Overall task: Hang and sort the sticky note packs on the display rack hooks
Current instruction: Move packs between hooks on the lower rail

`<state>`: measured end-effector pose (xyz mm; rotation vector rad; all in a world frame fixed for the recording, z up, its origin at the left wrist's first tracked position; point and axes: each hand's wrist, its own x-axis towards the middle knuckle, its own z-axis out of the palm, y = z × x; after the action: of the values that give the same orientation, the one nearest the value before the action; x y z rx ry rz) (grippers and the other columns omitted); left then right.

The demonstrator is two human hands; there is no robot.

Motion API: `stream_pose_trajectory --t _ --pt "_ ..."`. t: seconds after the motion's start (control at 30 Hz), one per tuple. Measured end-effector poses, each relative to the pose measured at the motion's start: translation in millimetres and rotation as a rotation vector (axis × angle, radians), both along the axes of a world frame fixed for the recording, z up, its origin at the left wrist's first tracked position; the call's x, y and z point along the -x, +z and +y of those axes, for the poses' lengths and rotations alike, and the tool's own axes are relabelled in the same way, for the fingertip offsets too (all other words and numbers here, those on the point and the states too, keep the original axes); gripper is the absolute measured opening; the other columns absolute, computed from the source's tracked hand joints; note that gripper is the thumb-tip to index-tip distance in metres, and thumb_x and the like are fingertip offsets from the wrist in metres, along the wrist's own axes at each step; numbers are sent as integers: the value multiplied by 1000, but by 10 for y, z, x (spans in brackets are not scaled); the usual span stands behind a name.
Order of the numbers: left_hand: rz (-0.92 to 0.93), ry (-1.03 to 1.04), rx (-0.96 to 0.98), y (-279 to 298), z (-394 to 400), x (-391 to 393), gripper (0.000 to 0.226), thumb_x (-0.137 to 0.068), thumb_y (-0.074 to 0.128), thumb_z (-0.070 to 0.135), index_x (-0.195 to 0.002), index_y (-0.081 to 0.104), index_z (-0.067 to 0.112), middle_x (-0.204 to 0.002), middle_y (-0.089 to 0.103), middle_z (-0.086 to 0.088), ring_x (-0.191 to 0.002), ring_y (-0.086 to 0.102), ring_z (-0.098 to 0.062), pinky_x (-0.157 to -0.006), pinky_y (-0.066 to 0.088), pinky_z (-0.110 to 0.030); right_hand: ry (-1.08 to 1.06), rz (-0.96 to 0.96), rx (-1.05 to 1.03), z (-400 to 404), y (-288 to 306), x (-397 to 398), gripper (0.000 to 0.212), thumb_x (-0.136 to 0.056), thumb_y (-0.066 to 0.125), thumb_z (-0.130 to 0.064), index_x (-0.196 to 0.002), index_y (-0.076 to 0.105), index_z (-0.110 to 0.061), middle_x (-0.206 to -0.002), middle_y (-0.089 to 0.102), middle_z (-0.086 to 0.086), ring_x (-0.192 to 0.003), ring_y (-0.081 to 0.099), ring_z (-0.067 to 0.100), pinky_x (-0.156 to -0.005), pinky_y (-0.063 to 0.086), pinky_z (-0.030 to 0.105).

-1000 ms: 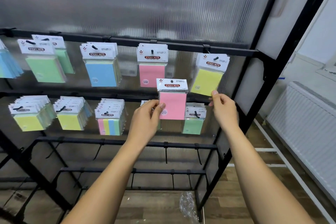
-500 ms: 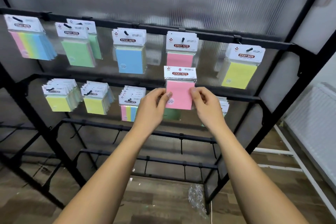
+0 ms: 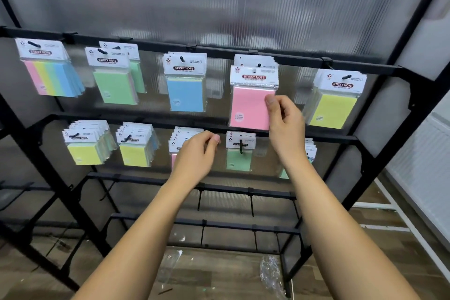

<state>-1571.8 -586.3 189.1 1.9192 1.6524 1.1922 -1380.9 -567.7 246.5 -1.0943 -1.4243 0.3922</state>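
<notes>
At the top rail, head view: the right hand [image 3: 283, 124] pinches the pink pack [image 3: 250, 107] by its right edge, header now raised to the pink hook [image 3: 259, 65]. The left hand [image 3: 197, 156], which gripped it a moment ago, has dropped away, loosely curled and empty. Hanging appears nearly complete.

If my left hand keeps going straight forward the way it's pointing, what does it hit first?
Probably the stack of packs on the lower-rail hook right behind the left hand; the green pack hangs just to its right. Depth is unclear.
</notes>
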Motion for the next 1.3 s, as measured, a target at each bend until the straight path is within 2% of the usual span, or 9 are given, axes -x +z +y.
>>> stream_pose_trajectory --t 0.2,0.47,0.6,0.77,0.83,0.93,1.03,1.2,1.3 --pt "-19 -3 22 9 47 26 23 -101 48 39 -92 63 24 -64 51 16 -54 43 -2 -53 30 -24 -52 1 -34 121 81 5 32 -105 48 -32 -89 63 -7 -68 49 -10 -61 40 1 -55 30 18" --pt "-57 -40 32 -36 118 19 24 -100 50 39 -95 66 22 -67 49 18 -60 43 -1 -55 32 -23 -104 -25 24 242 -5 -36 35 -104 48 -36 -81 57 -12 -63 44 -11 -58 37 3 -55 28 21" --pt "-51 -43 36 -64 160 39 24 -100 49 40 -97 65 22 -68 49 18 -60 42 -1 -56 33 -22 -96 -23 67 315 -1 -13 38 -104 47 -38 -69 47 -24 -59 40 -13 -56 36 2 -54 27 21" --pt "-63 -38 52 -129 235 52 21 -99 51 39 -90 64 25 -71 57 16 -58 45 -1 -56 35 -26 -90 -21 138 432 -75 -23 45 -103 47 -44 -73 52 -11 -65 44 -1 -58 36 7 -55 27 23" --pt "-51 -26 66 -178 266 48 20 -99 51 39 -90 64 26 -77 61 14 -62 49 -4 -57 36 -26 -83 -13 184 438 -125 -31 46 -102 46 -47 -69 50 -15 -62 43 -4 -57 37 8 -55 28 23" --pt "-41 -32 99 -307 290 11 20 -99 52 38 -93 65 23 -82 63 12 -76 56 -8 -63 40 -26 -87 -9 279 432 -330 -79 44 -102 46 -45 -72 60 -16 -62 54 -8 -56 46 4 -55 35 18" --pt "-1 -34 134 -448 293 -75 19 -99 52 36 -94 64 22 -77 57 14 -74 52 -6 -61 37 -25 -110 -26 369 394 -675 -181 38 -102 49 -38 -78 67 -16 -66 62 -8 -57 51 -2 -52 34 12" --pt "55 -33 183 -677 341 -263 19 -98 52 35 -96 64 21 -88 64 7 -84 57 -12 -68 42 -28 -124 -111 546 274 -1239 -421 36 -101 50 -38 -74 66 -19 -72 67 -6 -64 54 8 -63 39 25" --pt "87 -11 207 -769 379 -390 19 -98 53 35 -95 63 19 -87 65 4 -84 59 -15 -72 46 -30 -170 -132 602 204 -1451 -616 36 -99 52 -39 -73 65 -17 -71 66 -3 -68 57 13 -67 40 27"
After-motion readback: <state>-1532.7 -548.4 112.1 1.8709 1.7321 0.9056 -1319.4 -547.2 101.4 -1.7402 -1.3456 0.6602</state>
